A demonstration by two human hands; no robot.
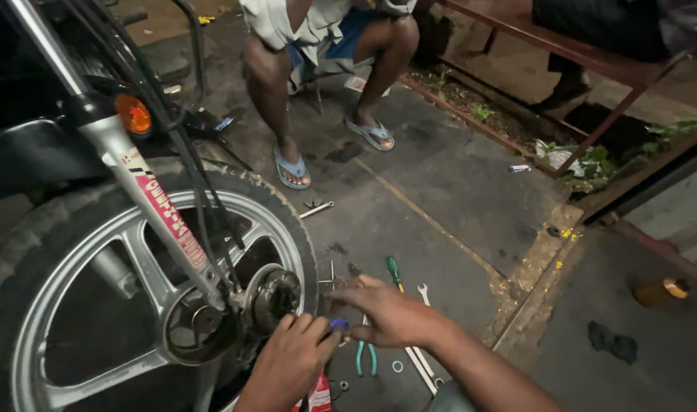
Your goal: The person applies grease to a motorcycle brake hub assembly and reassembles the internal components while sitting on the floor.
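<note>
Down low | my left hand [287,365] and right hand [383,309] pinched a small blue part [338,323] together | beside wheel hub [272,297] | pliers [366,356] lay beneath.

left hand [291,358] at wheel hub [272,299], pinching small blue part [338,323] | right hand [390,313] fingertips on the same part | pliers [366,357], screwdriver [394,272], wrenches [421,358] on ground nearby | seated person's sandalled feet [293,169] beyond

Red-white label strip [168,216] on fork leg [127,164]

Small blue piece [338,323], maybe cap, beside wheel hub [272,297]
</note>
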